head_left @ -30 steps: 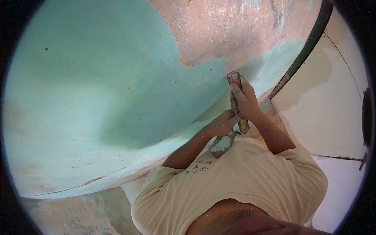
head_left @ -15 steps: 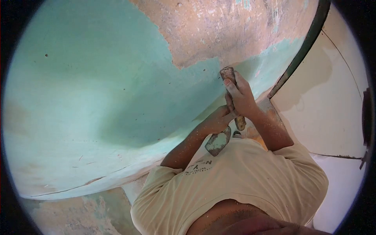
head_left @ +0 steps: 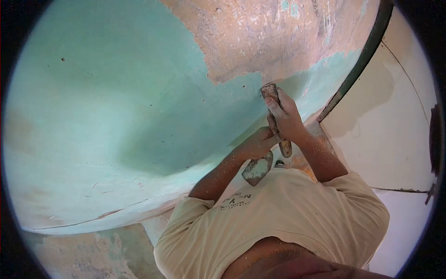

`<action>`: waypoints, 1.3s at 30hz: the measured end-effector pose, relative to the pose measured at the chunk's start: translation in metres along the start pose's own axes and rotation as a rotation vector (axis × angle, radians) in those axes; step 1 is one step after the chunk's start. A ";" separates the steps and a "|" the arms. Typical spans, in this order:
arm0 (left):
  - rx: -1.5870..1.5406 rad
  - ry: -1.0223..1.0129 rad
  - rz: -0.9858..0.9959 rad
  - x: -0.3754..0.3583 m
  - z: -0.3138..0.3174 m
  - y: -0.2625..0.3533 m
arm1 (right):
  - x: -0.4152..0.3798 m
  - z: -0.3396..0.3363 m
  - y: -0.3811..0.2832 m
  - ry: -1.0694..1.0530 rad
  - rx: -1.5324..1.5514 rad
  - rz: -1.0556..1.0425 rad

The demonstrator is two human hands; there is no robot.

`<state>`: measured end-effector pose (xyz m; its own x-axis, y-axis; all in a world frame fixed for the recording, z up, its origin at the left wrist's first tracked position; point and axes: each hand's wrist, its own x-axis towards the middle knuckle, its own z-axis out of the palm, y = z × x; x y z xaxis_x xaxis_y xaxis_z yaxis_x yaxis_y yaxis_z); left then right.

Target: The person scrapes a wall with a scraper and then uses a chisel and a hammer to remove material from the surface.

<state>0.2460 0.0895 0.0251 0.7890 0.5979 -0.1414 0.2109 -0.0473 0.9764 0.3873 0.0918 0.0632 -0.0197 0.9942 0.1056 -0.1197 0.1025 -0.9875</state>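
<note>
My right hand point(head_left: 288, 116) is closed around a scraper point(head_left: 269, 91) whose stained, speckled blade points up at the wall, by the lower edge of the bare patch. Its worn yellowish-brown handle end point(head_left: 285, 149) sticks out below the hand. My left hand point(head_left: 259, 143) is closed beside my right hand, its fingers touching or very near that scraper. From under my left hand a second scraper point(head_left: 258, 169) shows, its broad blade smeared pale green and pointing down toward my shirt. The handle of this second scraper is hidden.
The wall has pale green paint point(head_left: 116, 93) and a large bare pinkish-brown patch point(head_left: 265, 37) at the top. A dark strip point(head_left: 355, 65) runs down the right, beside a cream surface point(head_left: 376, 135). Stained floor point(head_left: 88, 253) shows at the lower left.
The view has shifted slightly, so the wall sits a little lower and to the right. Both hands keep their grips, and the upper blade is marginally lower in view.
</note>
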 end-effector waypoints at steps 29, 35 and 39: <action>0.014 0.124 -0.152 -0.008 0.010 -0.008 | -0.004 0.001 0.002 0.010 -0.005 -0.013; 0.088 0.057 -0.163 -0.008 0.002 0.004 | -0.009 0.005 0.002 0.025 0.001 -0.021; 0.102 0.218 -0.094 -0.008 0.009 0.005 | 0.001 0.002 -0.002 -0.014 0.026 -0.066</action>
<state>0.2462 0.0773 0.0294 0.6224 0.7614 -0.1812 0.3431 -0.0574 0.9376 0.3857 0.0926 0.0659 -0.0251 0.9847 0.1727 -0.1471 0.1672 -0.9749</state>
